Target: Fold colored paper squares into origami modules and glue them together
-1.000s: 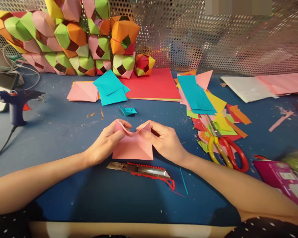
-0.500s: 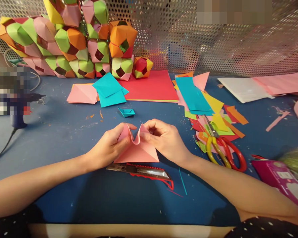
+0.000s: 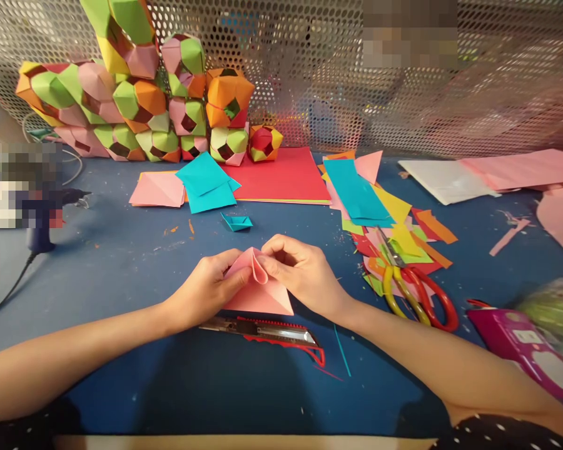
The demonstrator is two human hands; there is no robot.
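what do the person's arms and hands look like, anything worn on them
The left hand and right hand are ungloved, with no rings, watch or bracelet showing. Both forearms are bare. Black fabric with white dots shows at the lower corners; whether it is sleeve is unclear.

No lettering or numbers can be read; the pale rectangular patch (image 3: pixel 527 336) on the magenta object (image 3: pixel 500 331), lower right of the frame, is too blurred to decipher.
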